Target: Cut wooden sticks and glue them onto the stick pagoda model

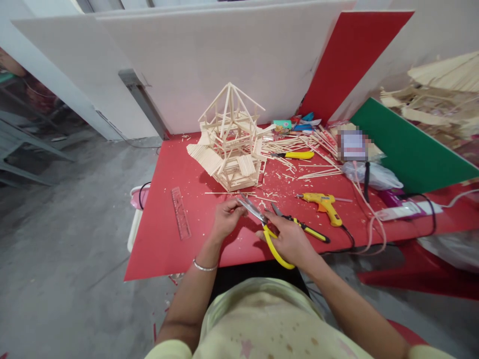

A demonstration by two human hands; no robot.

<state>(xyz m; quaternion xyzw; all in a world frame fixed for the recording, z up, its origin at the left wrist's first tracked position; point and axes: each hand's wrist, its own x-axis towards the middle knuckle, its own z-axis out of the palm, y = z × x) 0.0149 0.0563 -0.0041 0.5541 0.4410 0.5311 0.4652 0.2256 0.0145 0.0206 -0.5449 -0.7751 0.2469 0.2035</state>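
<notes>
In the head view, my right hand [294,240] grips a pair of scissors [271,243] with yellow handles. Their parted blades point up and left. At the blade tips, my left hand [227,218] is closed in a pinch; whatever is between its fingertips is too small to make out. Just beyond both hands stands a pagoda-like model [232,144] built of thin wooden sticks, with a pointed frame on top and slatted roof panels lower down. Near my right hand lies a cutting tool [310,231] with black and yellow handles.
On the red tabletop [160,249] lie a clear ruler [180,213], a yellow glue gun [322,205] with its cord, yellow-handled pliers [297,155] and scattered sticks [320,172]. A green board [407,149] leans at the right. White panels [224,60] rise behind.
</notes>
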